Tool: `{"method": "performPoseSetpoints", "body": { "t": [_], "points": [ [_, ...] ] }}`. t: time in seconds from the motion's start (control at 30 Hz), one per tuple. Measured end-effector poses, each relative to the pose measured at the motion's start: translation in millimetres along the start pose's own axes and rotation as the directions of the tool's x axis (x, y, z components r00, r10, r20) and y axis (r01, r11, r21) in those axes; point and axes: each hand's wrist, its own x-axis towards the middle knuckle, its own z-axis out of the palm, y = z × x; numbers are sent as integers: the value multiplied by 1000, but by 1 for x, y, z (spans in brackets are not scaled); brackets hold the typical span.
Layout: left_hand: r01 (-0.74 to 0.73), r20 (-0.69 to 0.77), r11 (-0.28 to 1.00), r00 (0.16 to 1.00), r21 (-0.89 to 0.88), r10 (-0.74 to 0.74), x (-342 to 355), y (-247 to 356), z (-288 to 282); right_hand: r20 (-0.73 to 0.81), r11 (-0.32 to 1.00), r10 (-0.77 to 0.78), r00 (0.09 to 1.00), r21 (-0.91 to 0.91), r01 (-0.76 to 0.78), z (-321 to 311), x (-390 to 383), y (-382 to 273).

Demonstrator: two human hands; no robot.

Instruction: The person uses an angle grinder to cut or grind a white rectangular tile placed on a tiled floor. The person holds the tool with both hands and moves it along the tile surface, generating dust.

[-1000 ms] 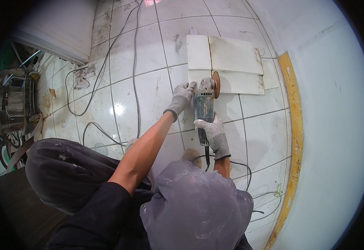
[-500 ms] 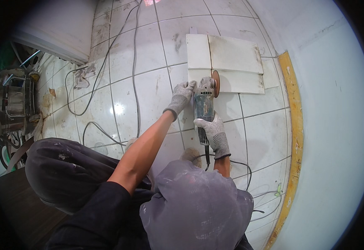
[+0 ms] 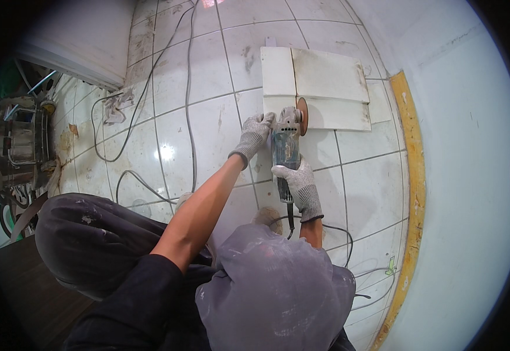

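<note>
I hold an angle grinder with both gloved hands. My right hand is wrapped round the rear of its dark body. At the left of the grinder's head my left hand is curled closed against it, apparently on the side grip, which the glove hides. The reddish-brown disc stands upright at the right side of the head, over the near edge of a pale panel on the floor. A thin brown line runs lengthwise along this panel, and a step or seam crosses it. Whether the disc touches the panel I cannot tell.
White tiles cover the floor, crossed by a long black cable. The grinder's cord loops right by my knees. A yellow-brown strip edges the right wall. Cluttered equipment stands at left.
</note>
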Motion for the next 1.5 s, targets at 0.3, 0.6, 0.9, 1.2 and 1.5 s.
{"method": "performPoseSetpoints", "body": {
  "t": [0.3,0.6,0.9,1.2,1.5],
  "points": [
    [-4,10,1000,1000,-18,5,0,1,0,5,1000,15,1000,1,-15,1,-1,-4],
    [-18,3,1000,1000,-19,18,0,0,0,7,1000,14,1000,12,-14,0,3,2],
    [-21,8,999,1000,-33,21,-1,-1,-1,-3,1000,4,1000,22,-4,1,-1,-2],
    [2,17,1000,1000,-23,-2,-3,4,-2,-1,1000,0,1000,14,0,1,1,0],
    [-17,4,1000,1000,-9,17,4,-6,-4,8,1000,10,1000,10,-10,4,2,0]
  ]
}}
